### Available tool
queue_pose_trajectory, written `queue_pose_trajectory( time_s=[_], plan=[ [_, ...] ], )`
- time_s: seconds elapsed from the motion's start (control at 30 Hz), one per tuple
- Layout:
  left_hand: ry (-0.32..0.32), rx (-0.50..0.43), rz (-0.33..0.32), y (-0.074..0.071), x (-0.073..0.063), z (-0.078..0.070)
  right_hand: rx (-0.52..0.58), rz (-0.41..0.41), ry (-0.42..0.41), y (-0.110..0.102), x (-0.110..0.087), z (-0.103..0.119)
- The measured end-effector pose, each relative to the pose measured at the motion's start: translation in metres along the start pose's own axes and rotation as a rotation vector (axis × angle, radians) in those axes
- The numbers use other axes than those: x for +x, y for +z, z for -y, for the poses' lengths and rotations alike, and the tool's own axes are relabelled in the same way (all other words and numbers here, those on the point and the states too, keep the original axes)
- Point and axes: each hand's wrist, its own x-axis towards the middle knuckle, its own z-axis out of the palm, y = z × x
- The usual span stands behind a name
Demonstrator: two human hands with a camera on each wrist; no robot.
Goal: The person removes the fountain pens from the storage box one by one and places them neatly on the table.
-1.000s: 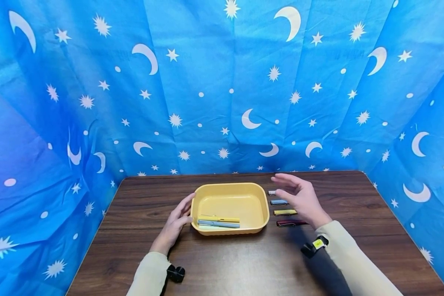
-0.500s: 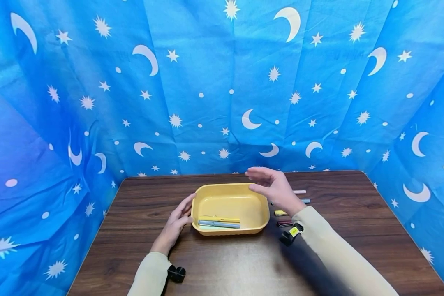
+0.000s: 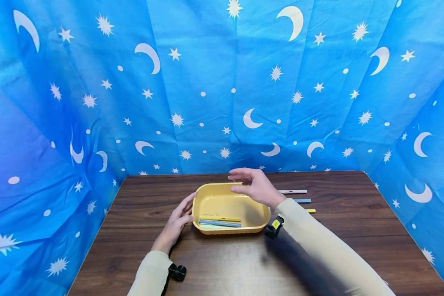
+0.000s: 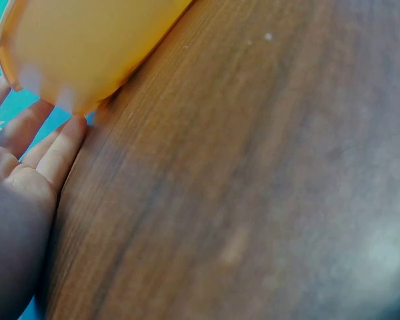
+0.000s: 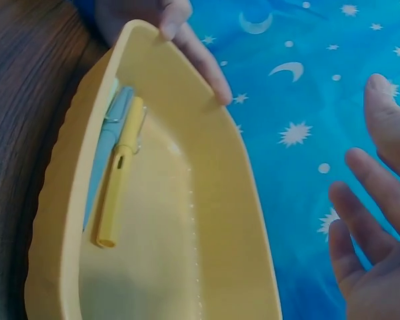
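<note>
A yellow rectangular tray point(image 3: 259, 228) sits on the table with a yellow pen point(image 5: 115, 193), a blue pen point(image 5: 105, 143) and a pale green one point(image 3: 209, 226) along its near left side. My left hand point(image 3: 172, 225) touches the tray's left end with fingers spread along the outer wall. Its fingertips meet the tray wall in the left wrist view. Over the tray's right half hovers my right hand point(image 3: 257, 187), its fingers loosely extended and holding nothing. To the right lie a white pen point(image 3: 296, 191), a blue-grey pen point(image 3: 304, 201) and a yellow pen point(image 3: 311, 211), partly covered by the right arm.
The dark wood table point(image 3: 133, 230) has a back edge close behind the tray. Blue cloth point(image 3: 207, 70) with moons and stars hangs at the back and both sides. Each wrist carries a small black camera point(image 3: 177, 272).
My right hand has moved left from above the row of pens to over the tray. A dark red pen seen earlier is hidden behind the right forearm. The left hand stays on the tray.
</note>
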Motion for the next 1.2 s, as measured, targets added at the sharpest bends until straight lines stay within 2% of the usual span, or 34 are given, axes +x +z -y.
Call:
queue_pose_trajectory(
  time_s=[0.1,0.33,0.5,0.77,0.87,1.07,1.2],
  plan=[
    [0.006,0.002,0.004,0.0,0.0,-0.001,-0.021,0.051,-0.004,0.006,0.008,0.0],
    [0.004,0.022,0.001,0.0,-0.001,-0.001,-0.145,0.182,0.024,0.016,0.024,-0.001],
    [-0.011,0.041,-0.009,0.001,-0.001,-0.003,-0.203,0.323,0.052,0.022,0.034,-0.008],
    [-0.045,0.041,-0.021,0.002,-0.001,-0.004,-0.325,0.468,0.112,0.035,0.041,-0.024],
    [-0.059,0.04,-0.024,0.002,-0.001,-0.004,-0.361,0.505,0.131,0.04,0.041,-0.029],
    [-0.079,0.043,-0.023,0.002,-0.001,-0.005,-0.514,0.523,0.132,0.047,0.039,-0.03],
    [-0.064,0.044,-0.022,0.001,-0.001,-0.006,-0.537,0.515,0.144,0.049,0.039,-0.03]
  ],
)
